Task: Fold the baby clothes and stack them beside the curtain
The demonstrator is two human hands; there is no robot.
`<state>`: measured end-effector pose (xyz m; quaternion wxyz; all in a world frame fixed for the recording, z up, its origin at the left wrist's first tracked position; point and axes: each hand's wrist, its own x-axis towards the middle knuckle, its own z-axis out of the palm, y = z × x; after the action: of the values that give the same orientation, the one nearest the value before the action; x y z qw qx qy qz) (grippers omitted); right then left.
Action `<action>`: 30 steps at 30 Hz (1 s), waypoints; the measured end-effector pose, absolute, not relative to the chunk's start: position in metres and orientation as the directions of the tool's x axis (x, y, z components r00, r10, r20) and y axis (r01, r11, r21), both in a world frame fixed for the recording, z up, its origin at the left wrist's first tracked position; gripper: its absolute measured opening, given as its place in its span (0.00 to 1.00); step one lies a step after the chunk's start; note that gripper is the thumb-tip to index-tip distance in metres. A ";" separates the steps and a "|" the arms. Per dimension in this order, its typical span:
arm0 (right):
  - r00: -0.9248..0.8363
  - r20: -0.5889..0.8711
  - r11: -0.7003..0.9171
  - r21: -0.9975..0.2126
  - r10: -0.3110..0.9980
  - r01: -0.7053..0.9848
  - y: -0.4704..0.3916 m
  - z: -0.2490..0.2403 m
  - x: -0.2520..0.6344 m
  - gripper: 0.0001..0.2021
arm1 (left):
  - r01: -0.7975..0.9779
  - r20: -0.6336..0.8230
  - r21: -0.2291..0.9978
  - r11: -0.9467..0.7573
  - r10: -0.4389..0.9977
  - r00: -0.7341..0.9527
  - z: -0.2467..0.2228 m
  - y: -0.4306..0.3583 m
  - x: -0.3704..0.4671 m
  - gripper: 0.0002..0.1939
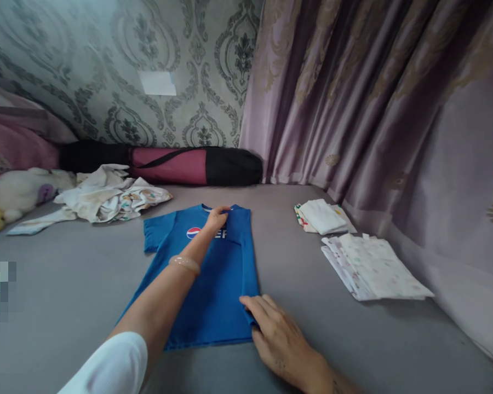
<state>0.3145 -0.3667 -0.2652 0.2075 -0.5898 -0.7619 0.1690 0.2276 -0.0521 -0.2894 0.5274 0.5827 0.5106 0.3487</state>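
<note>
A blue T-shirt (205, 295) with a round red, white and blue logo and partly covered white letters lies front up on the grey bed sheet (287, 257). Its right side is folded inward over the front, while the left sleeve sticks out flat. My left hand (217, 218) reaches across the shirt and is closed on the cloth near the collar; the fingertips are partly hidden. Down by the hem, my right hand (281, 339) pinches the folded right edge between thumb and fingers. A pale bangle (184, 265) circles my left wrist.
Folded light cloths (322, 216) and a folded patterned garment stack (378, 268) lie to the right, beside the curtain (312, 98). Crumpled clothes (110, 197), a white plush toy (20, 191) and a long black and maroon bag (168, 166) line the back and left.
</note>
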 end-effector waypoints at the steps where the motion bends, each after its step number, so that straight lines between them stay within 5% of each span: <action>1: -0.234 0.116 0.260 -0.495 0.965 0.829 -0.366 -0.264 0.315 0.32 | 0.232 -0.135 0.969 0.079 0.963 0.235 -0.290 -0.053 0.227 0.19; 8: -0.263 0.161 0.308 -0.489 0.951 0.816 -0.365 -0.263 0.320 0.29 | 0.292 -0.170 0.954 0.069 0.927 0.335 -0.284 -0.062 0.217 0.38; 16: -0.251 0.203 0.320 -0.480 0.946 0.817 -0.365 -0.261 0.320 0.22 | 0.319 -0.176 0.945 0.078 0.941 0.290 -0.280 -0.064 0.215 0.29; 22: -0.179 0.185 0.256 -0.639 0.966 0.725 -0.361 -0.247 0.324 0.12 | 0.332 -0.162 0.941 0.057 0.941 0.296 -0.287 -0.065 0.205 0.30; 27: -0.164 0.188 0.247 -0.636 0.968 0.731 -0.328 -0.239 0.337 0.15 | 0.567 0.096 0.795 -0.217 0.967 0.237 -0.290 -0.074 0.189 0.26; 30: -0.158 0.242 0.272 -0.569 0.957 0.776 -0.279 -0.245 0.352 0.16 | 0.612 0.254 0.643 -0.460 0.882 0.397 -0.287 -0.105 0.185 0.19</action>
<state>0.3520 -0.2787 -0.2448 0.2863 -0.5822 -0.7443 0.1583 0.1848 -0.1050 -0.2871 0.2314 0.8030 0.4651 0.2923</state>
